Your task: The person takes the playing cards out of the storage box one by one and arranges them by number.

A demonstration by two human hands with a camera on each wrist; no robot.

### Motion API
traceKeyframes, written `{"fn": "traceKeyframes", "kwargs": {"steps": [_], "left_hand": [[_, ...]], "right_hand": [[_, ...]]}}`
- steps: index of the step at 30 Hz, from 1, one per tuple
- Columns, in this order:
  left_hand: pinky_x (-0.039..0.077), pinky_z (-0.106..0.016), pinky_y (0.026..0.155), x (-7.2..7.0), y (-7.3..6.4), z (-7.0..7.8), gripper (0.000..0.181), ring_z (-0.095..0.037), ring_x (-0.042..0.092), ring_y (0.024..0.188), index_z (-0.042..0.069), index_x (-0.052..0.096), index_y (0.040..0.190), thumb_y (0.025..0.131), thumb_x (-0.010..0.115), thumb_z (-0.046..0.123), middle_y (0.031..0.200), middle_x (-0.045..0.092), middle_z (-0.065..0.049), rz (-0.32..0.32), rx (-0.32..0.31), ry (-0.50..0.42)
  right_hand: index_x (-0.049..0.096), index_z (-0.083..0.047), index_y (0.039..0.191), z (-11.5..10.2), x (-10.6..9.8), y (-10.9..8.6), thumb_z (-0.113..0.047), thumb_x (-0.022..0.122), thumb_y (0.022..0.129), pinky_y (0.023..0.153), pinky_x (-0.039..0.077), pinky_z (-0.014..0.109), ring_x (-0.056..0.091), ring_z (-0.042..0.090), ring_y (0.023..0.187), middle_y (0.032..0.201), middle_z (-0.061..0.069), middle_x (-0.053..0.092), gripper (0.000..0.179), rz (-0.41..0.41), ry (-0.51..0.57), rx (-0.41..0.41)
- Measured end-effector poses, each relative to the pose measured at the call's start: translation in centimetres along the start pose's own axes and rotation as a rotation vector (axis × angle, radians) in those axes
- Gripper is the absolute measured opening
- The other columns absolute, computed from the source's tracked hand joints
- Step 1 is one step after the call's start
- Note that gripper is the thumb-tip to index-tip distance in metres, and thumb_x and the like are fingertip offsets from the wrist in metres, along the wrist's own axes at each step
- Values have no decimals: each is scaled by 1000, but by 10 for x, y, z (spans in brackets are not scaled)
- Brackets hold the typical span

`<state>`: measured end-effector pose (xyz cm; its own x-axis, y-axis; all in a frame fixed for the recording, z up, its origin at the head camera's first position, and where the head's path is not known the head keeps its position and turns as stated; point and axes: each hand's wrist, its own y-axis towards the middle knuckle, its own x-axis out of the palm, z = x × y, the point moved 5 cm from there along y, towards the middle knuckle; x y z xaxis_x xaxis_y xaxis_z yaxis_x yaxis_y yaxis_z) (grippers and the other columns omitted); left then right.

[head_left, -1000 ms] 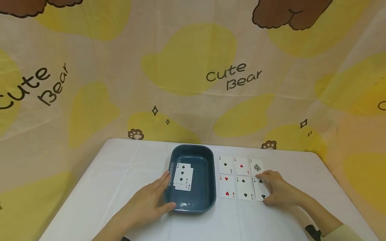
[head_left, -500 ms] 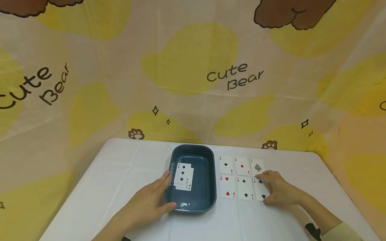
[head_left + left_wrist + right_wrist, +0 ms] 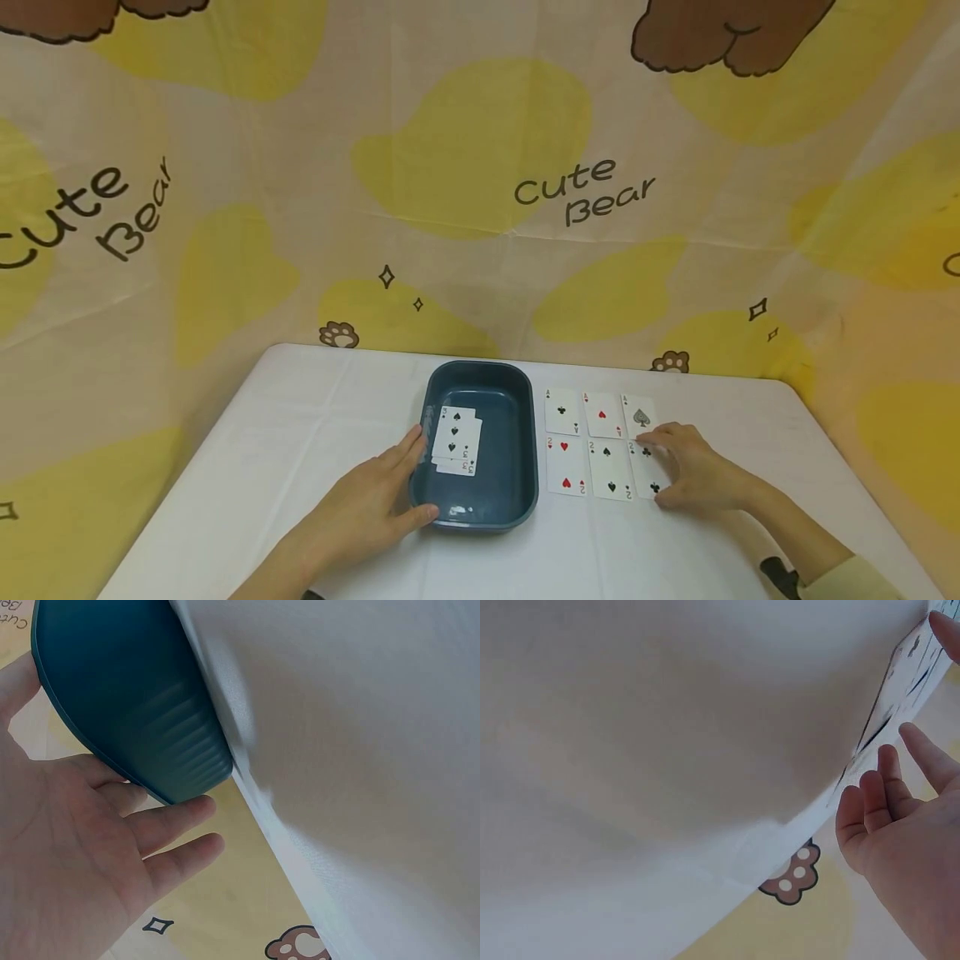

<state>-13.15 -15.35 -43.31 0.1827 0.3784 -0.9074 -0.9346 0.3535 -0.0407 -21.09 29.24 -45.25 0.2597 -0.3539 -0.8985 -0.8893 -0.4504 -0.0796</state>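
My left hand (image 3: 371, 500) rests against the left side of a dark blue tray (image 3: 512, 458), fingers extended along its outer wall and thumb at its near left corner. In the left wrist view the fingers (image 3: 176, 825) lie beside the tray. A three of spades (image 3: 453, 432) overlaps other cards inside. On the table, my right hand (image 3: 701, 471) spans the right side of the two of clubs (image 3: 647, 467), index fingertip near its top edge and thumb at its lower right corner. The card lies flat, partly hidden by the hand. The other right fingers are loosely bent.
Left of the two of clubs lie a two of spades (image 3: 611, 468) and a two of hearts (image 3: 566, 467). Behind them sit the aces of clubs (image 3: 561, 410), hearts (image 3: 602, 414) and spades (image 3: 637, 414). A patterned cloth (image 3: 465, 167) hangs behind the white table (image 3: 315, 400).
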Motion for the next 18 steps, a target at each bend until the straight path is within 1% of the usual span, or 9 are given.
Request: {"fn": "traceKeyframes", "kwargs": {"steps": [3,6,12,14,18], "left_hand": [[41,-57,116,0,0,0,97,-33,41,150,8,34,164,94,66,66,173,23,-2,-3,-1,-2],[41,-57,116,0,0,0,97,-33,41,150,8,34,164,94,66,67,173,23,-2,-4,2,-3],[41,-57,116,0,0,1,97,-33,40,151,8,33,165,94,67,65,173,23,-1,1,5,-8],[40,-57,116,0,0,1,96,-33,39,151,8,33,165,94,67,64,173,22,-2,2,7,-7],[40,-56,116,0,1,0,96,-32,40,151,7,33,164,95,67,63,173,23,-4,6,8,10]], "right_hand": [[63,-4,139,-4,-5,1,-22,93,65,103,46,64,49,44,126,139,22,54,82,6,-52,4],[61,-5,143,-9,-15,1,-28,95,70,102,47,65,48,45,128,141,22,53,84,12,-42,18],[56,-8,148,-20,-32,2,-34,91,80,102,37,80,38,55,138,154,30,39,80,31,98,47],[54,-7,148,-25,-35,4,-34,89,83,101,39,79,41,56,136,156,30,38,79,47,120,41],[52,-6,150,-36,-38,11,-34,85,88,100,44,75,49,55,131,154,25,42,75,82,147,0]]}}
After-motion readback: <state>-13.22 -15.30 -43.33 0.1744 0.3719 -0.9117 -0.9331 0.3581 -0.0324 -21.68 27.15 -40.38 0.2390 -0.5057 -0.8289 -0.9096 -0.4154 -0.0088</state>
